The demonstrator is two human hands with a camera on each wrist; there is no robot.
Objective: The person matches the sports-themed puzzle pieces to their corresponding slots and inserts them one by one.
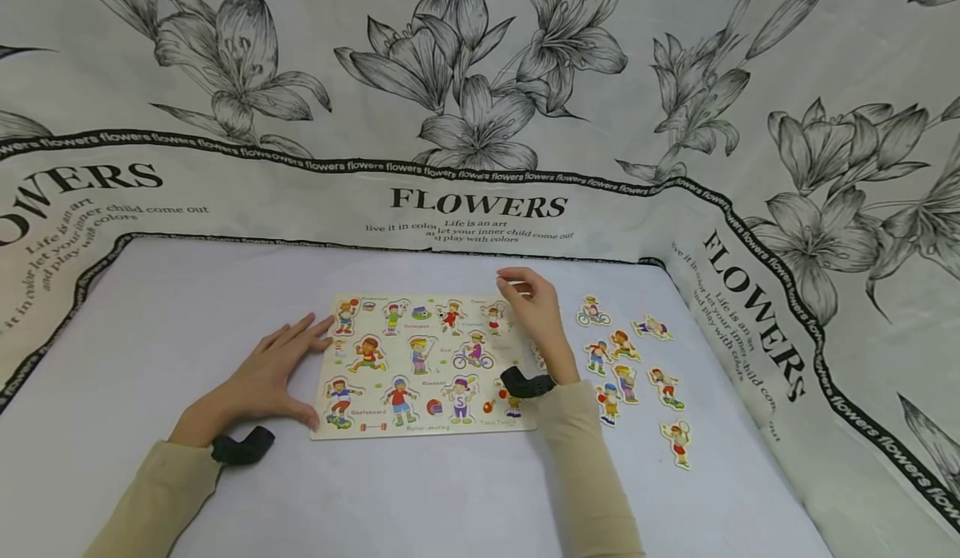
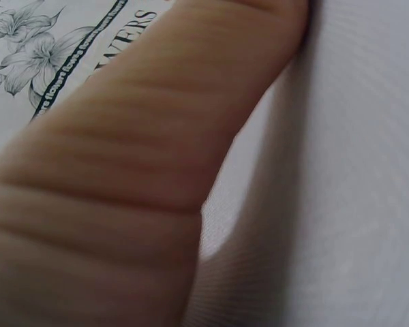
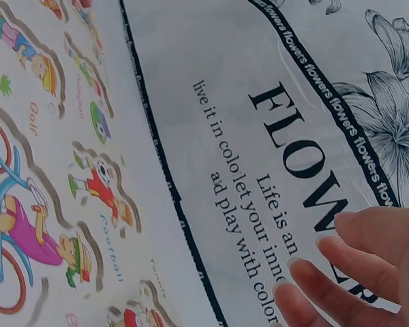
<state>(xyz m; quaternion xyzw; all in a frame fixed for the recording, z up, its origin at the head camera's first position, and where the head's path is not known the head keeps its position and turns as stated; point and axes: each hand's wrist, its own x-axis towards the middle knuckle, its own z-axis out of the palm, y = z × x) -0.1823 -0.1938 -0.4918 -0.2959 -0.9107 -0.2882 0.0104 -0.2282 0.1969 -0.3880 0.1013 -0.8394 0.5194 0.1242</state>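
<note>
A pale sports puzzle board (image 1: pixel 395 356) lies on the white table, with cartoon athletes in recessed outlines. My left hand (image 1: pixel 277 372) is at the board's left edge, thumb and fingers spread, gripping nothing. Close up in the left wrist view, one finger (image 2: pixel 136 150) fills much of the picture. Over the board's upper right corner is my right hand (image 1: pixel 531 304), its fingers loosely bent. Seen from the right wrist, that hand (image 3: pixel 368 266) has nothing between its fingers. The right hand and wrist hide part of the board's right side.
Several loose figure pieces lie right of the board, among them a cyclist (image 1: pixel 592 311), a skateboarder (image 1: pixel 664 388) and a tennis player (image 1: pixel 678 444). A floral cloth (image 1: pixel 480 200) with printed lettering rises behind the table and along its sides.
</note>
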